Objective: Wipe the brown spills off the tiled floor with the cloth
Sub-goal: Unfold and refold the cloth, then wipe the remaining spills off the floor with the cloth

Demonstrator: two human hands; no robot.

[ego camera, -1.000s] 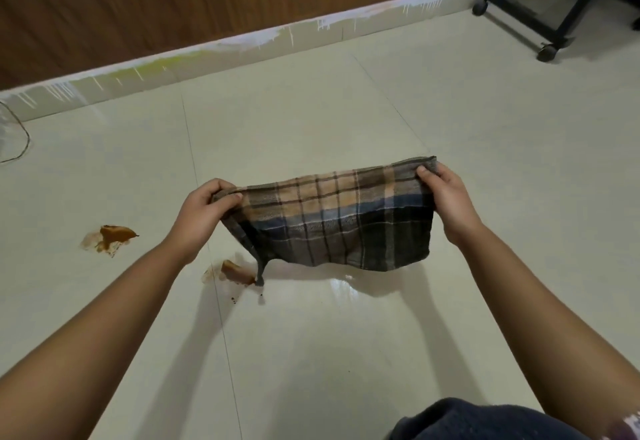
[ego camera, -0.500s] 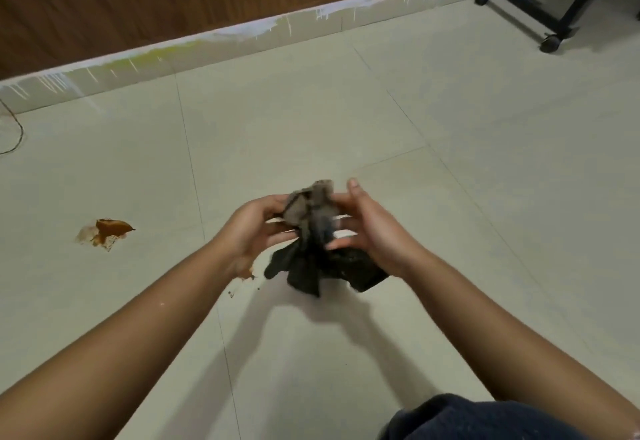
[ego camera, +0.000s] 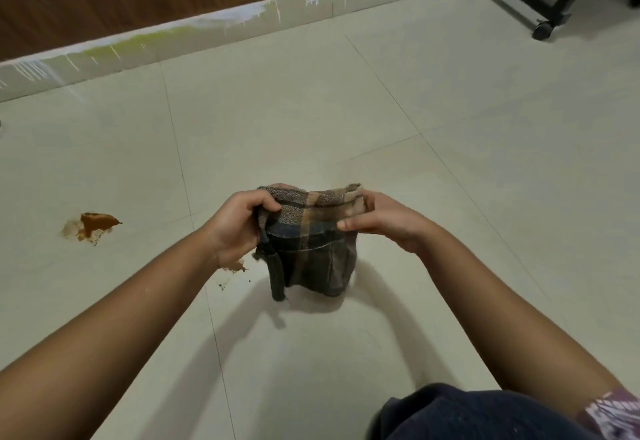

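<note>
While both hands, left hand (ego camera: 239,228) and right hand (ego camera: 384,225), grasp the folded plaid cloth (ego camera: 310,242), they likely bunch it into a wiping pad. Two brown spills, one (ego camera: 95,226) well left of the cloth and one (ego camera: 235,266) just beside it, remain unwiped.

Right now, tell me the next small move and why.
Probably lower the folded cloth leftward onto the small brown spill beside the left hand. The left hand and right hand grip the cloth by its top edge, and that spill is closest; the larger spill lies farther left.
</note>
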